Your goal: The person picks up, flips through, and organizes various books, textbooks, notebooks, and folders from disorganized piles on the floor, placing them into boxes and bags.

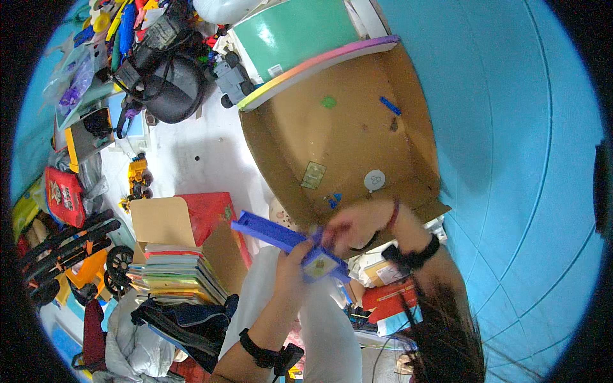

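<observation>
A long blue plastic piece (273, 230) with a pale sticker at its lower right end lies across my lap area. My left hand (293, 263) grips it from below, near its middle. My right hand (352, 225) is blurred and bent over its right part; whether the fingers hold it cannot be told. Both wrists wear black bands. Just beyond the hands stands an open cardboard box (354, 134), with a blue strip (390, 106), a round white disc (375, 180), a small clear packet (314, 175), a green bit (329, 102) and small blue bits (334, 200) inside.
At left are a box of stacked books and papers (179, 275), a yellow toy truck (138, 174) and a large orange and black toy (86, 268). Beyond them are a black cable-wrapped device (172, 86) and a grey toy vehicle (232, 76). A blue wall (498, 119) bounds the right.
</observation>
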A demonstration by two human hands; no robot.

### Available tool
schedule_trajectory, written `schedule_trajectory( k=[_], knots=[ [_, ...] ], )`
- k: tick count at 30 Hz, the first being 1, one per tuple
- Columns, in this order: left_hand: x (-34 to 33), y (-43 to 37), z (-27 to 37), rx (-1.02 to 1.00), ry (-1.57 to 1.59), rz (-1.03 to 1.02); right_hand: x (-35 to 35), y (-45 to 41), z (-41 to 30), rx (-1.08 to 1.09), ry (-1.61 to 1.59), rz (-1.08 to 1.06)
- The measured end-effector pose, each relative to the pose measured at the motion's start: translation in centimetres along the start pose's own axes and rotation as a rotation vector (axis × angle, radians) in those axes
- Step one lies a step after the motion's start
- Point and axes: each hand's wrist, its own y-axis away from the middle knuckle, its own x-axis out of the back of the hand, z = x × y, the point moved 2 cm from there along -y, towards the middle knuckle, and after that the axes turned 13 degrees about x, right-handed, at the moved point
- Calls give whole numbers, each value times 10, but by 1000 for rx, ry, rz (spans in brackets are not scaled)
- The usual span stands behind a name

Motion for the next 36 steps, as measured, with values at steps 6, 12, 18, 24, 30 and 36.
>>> schedule_trajectory(
  k=[6,12,18,24,30,36],
  knots=[
    [2,5,6,-51,44,143,183,34,45,-767,732,1051],
    [0,7,12,-8,132,178,243,50,109,-1122,975,1130],
    [1,12,23,19,149,167,213,-3,98,-921,846,1123],
    [8,1,22,9,147,131,216,-53,108,-411,845,1442],
    [-9,14,29,58,166,141,220,-76,91,-574,830,1423],
    [-2,15,26,63,165,152,191,-38,142,-493,492,1548]
  ],
)
